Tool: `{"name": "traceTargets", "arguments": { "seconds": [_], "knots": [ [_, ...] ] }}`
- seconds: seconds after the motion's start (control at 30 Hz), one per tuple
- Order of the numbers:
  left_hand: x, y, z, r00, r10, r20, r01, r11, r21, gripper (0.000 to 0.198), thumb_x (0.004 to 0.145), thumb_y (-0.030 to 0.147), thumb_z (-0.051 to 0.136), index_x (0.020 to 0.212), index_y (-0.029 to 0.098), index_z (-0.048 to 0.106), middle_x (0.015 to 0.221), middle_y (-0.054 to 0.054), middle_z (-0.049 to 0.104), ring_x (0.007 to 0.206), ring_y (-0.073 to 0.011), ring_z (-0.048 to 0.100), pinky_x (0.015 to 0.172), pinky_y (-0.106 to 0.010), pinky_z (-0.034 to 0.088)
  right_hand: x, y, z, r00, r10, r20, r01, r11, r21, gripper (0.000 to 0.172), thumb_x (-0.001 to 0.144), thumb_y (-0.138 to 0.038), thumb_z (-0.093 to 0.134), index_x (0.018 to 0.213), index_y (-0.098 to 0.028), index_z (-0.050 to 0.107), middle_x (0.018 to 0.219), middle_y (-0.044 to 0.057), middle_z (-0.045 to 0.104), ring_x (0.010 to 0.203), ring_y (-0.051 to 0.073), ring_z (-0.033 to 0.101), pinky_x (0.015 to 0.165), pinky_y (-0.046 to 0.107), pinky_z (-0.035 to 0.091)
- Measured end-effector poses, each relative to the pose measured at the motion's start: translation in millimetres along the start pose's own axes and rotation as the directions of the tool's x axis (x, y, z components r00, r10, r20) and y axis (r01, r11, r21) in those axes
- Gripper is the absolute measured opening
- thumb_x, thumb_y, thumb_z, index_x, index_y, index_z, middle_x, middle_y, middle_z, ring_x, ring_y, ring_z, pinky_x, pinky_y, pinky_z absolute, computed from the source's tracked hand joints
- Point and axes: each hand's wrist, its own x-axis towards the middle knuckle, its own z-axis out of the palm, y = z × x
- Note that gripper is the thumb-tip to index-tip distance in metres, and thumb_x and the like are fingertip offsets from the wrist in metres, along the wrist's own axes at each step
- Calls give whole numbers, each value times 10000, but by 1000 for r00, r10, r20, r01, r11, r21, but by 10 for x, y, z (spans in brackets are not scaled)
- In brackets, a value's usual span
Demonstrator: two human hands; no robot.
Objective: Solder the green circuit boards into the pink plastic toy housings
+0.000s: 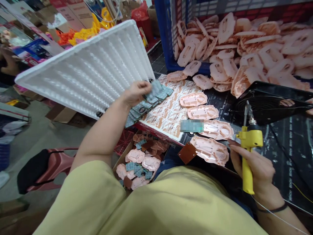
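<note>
Yellow glue gun [248, 140] sits tightly closed in my right hand [254, 166], and my left hand [135, 94] pinches teal foil packets [156, 93] beside a white plastic tray [80, 71], while, it seems, few pink moulded pieces [202, 112] are done, because more lie in a cardboard box [119, 163] and a blue crate [161, 19] is heaped full.

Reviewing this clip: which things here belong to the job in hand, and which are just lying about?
Job in hand: teal packets in the left hand; yellow electric hand tool in the right hand; pink moulded pieces.

Lying about: black fan; red plastic stool; yellow and orange plastic goods.
</note>
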Motion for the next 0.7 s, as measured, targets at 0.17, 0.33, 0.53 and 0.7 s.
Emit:
{"name": "traceTargets", "arguments": {
  "seconds": [0.17, 0.33, 0.53, 0.7],
  "knots": [
    [-278, 349, 846, 853, 257, 453, -383, 899, 212, 325, 781, 456, 746, 948, 178, 723, 845, -35, 738, 716, -147, 657, 643, -250, 483, 218, -235, -81, 981, 179, 79, -194, 938, 286, 334, 847, -191, 757, 1129, -198, 577, 1153, 95, 704, 974, 209, 715, 815, 273, 596],
    [-412, 484, 1482, 716, 476, 510, -621, 769, 154, 201, 868, 351, 684, 978, 183, 669, 821, -27, 719, 729, -140, 662, 666, -238, 479, 407, -440, -44, 944, 311, 113, -328, 843, 427, 252, 876, -229, 720, 1073, -221, 563, 1029, 48, 716, 772, 155, 717, 658, 224, 592],
    [-402, 283, 1614, 646, 658, 387, -726, 686, 46, 306, 880, 368, 687, 1136, 206, 644, 1207, -121, 689, 1170, -236, 641, 996, -370, 512, 383, -435, -38, 916, 400, 17, -376, 846, 378, 172, 875, -187, 693, 994, -227, 576, 831, -23, 666, 635, 101, 651, 580, 177, 529],
    [-508, 233, 1636, 649, 688, 324, -757, 624, 191, 258, 901, 314, 656, 1136, 214, 624, 1227, -133, 673, 1180, -243, 642, 982, -396, 531, 369, -432, -49, 922, 388, -20, -358, 869, 341, 149, 879, -184, 685, 980, -224, 583, 839, -20, 667, 626, 95, 641, 572, 175, 518]
  ]
}}
